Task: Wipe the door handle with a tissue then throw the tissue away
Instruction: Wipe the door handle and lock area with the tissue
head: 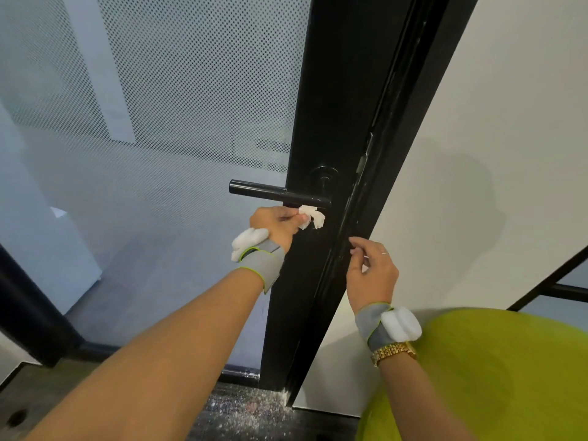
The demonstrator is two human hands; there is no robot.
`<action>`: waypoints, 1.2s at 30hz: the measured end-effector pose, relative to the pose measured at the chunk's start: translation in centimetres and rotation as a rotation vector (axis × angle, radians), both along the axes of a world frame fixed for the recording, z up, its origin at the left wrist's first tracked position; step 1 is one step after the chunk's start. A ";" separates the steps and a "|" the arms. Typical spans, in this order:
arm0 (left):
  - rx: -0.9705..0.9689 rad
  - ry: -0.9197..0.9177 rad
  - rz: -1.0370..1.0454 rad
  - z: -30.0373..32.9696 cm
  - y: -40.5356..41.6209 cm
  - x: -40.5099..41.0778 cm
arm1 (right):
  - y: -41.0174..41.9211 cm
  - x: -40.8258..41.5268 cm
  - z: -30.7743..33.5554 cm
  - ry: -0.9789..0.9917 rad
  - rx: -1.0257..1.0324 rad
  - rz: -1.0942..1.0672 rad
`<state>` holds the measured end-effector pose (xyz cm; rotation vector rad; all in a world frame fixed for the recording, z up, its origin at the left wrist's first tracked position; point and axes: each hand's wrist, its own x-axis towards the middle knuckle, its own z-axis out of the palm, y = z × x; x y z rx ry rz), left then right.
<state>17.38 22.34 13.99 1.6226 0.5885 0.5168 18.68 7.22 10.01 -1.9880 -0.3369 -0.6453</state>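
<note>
Left hand [278,221] pinches a crumpled white tissue [311,216] against the underside of the black lever door handle [276,193], right hand [370,270] loosely curled and empty; tissue judged light, soft, tear-prone, best gripped bunched.

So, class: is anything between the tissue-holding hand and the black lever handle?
Nothing visible. The left hand holds the crumpled white tissue right under the black lever door handle, at its door end. The right hand hovers apart, lower right.
</note>
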 end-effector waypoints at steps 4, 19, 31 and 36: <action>-0.007 0.021 0.040 0.1 -0.5 -0.2 | 0.5 -0.6 1.5 -0.152 -0.170 -0.013; -0.069 0.098 -0.018 -1.2 -1.4 -0.8 | -1.5 3.7 4.5 -0.560 -0.854 -0.263; -0.756 0.182 -0.139 -0.5 -2.3 -0.7 | -1.3 4.1 4.2 -0.546 -0.746 -0.225; -0.809 0.167 -0.121 -0.4 -2.4 -0.5 | -1.2 4.1 4.3 -0.557 -0.751 -0.239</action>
